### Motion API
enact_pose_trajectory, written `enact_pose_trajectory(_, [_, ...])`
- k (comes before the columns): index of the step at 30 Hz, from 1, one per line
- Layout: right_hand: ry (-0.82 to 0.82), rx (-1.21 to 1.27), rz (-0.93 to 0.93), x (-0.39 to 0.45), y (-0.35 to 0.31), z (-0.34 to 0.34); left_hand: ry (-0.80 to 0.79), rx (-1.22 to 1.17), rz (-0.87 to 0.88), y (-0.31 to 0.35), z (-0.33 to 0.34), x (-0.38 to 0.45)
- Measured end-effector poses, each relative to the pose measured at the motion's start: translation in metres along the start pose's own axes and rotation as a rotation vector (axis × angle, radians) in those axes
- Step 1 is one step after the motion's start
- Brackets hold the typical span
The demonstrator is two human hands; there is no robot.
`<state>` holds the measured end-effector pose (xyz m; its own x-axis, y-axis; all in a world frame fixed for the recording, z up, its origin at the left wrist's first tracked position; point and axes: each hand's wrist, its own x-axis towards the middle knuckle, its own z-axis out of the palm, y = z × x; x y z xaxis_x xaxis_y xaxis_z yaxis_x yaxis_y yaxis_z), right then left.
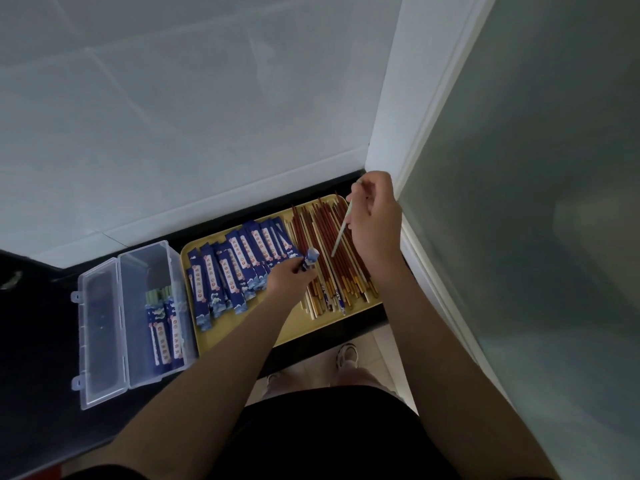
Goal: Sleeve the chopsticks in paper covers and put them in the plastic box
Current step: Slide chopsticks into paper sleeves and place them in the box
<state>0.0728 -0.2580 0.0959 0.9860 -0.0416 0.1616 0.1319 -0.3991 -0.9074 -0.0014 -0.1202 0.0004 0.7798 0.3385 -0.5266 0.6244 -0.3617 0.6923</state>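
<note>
1. Pale chopstick (341,233) is in the right hand (372,216), above the tray's (298,329) far right corner. Grip closed on its upper end, tip angled down toward the sleeve; reads as lining up for insertion.
2. Left hand (289,280) pinches a blue paper cover (310,258) over the tray's middle, open end up to take the tip.
3. Loose chopsticks (325,251) fill the tray's right half, empty covers (235,265) the left: supply within reach of each hand.
4. Plastic box (138,317) sits just left of the tray, lid open, a few sleeved pairs (162,330) inside.
5. Covers carry red characters on a white strip; unreadable.
</note>
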Motion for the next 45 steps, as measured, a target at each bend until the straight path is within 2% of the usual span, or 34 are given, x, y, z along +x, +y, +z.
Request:
enact_pose_trajectory(8, [-0.042, 0.113, 0.049, 0.004, 0.002, 0.012, -0.020, -0.067, 0.069, 0.000, -0.005, 0.001])
enact_pose_trajectory(11, [-0.165, 0.109, 0.105, 0.003, 0.007, 0.019, -0.012, -0.099, 0.094, 0.002, -0.006, 0.002])
enact_pose_trajectory(14, [-0.458, -0.138, 0.160, 0.002, 0.019, 0.027, 0.008, -0.091, 0.094, 0.003, -0.012, 0.005])
enact_pose_trajectory(15, [-0.511, -0.232, 0.179, 0.001, 0.025, 0.030, 0.024, -0.059, 0.085, 0.002, -0.015, 0.008])
enact_pose_trajectory(20, [-0.603, -0.589, 0.223, -0.020, 0.060, 0.055, 0.136, 0.153, 0.053, -0.003, -0.035, 0.028])
enact_pose_trajectory(22, [-0.648, -0.702, 0.232, -0.038, 0.073, 0.076, 0.083, 0.203, 0.081, -0.001, -0.036, 0.037])
enact_pose_trajectory(26, [-0.609, -0.879, 0.195, -0.063, 0.097, 0.110, -0.044, 0.400, 0.087, -0.007, -0.024, 0.056])
enact_pose_trajectory(29, [-0.639, -0.940, 0.227, -0.063, 0.108, 0.114, -0.058, 0.505, 0.089, -0.017, -0.019, 0.062])
enact_pose_trajectory(32, [-0.683, -0.923, 0.205, -0.059, 0.113, 0.111, -0.041, 0.514, 0.077, -0.027, -0.021, 0.060])
enact_pose_trajectory(36, [-0.731, -0.779, 0.248, -0.048, 0.116, 0.101, -0.036, 0.453, 0.035, -0.039, -0.025, 0.055])
enact_pose_trajectory(40, [-0.672, -0.588, 0.264, -0.041, 0.122, 0.089, -0.027, 0.409, 0.022, -0.048, -0.024, 0.052])
enact_pose_trajectory(45, [-0.613, -0.588, 0.267, -0.036, 0.124, 0.079, 0.055, 0.372, 0.085, -0.035, -0.022, 0.048])
